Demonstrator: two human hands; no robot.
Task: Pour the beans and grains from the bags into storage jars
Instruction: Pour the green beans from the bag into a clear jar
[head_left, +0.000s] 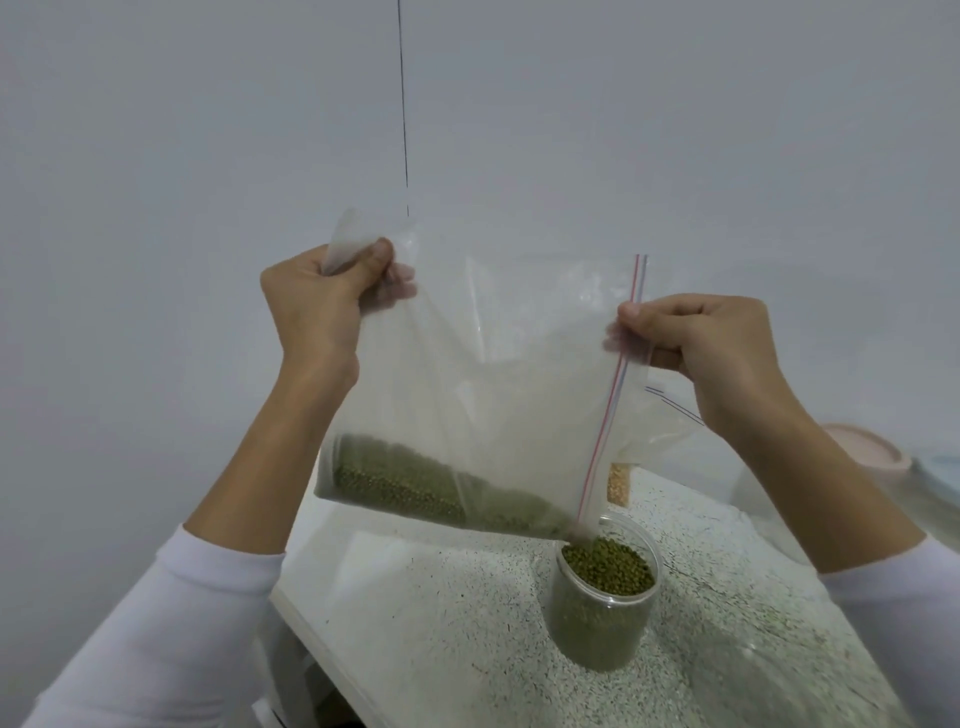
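The speckled table (467, 623) carries the work, and over it hangs the biggest task item, one clear zip bag (498, 374) held up in the air and tilted so its lower corner dips right at the mouth of the jar (605, 592). The left hand (317, 306) has its fingers and thumb bunched round the gathered upper corner of the bag, and the right hand (701, 338) pinches the zip edge with its red and blue stripe between thumb and curled fingers; neither hand is spread. A band of green beans (415, 483) lies along the bag's bottom fold, sloping down toward the opening, so this bag is judged only part emptied. The jar, a single clear round one standing on the table below the bag's spout corner, already shows beans heaped near its rim, so it looks close to full and the rest of the bag may not all fit. Counted: one bag in the hands, one open jar receiving, two hands, one table. To the right edge a pink lid (862, 447) sits on what seems a second container, blurred, and a small patch of pale tan grain (618, 483) shows behind the bag, whether in a jar or a bag cannot be told. As a judgement, the task is midway at most: the green beans are mostly poured, the pale grain appears untouched, and no lid is yet on the filled jar
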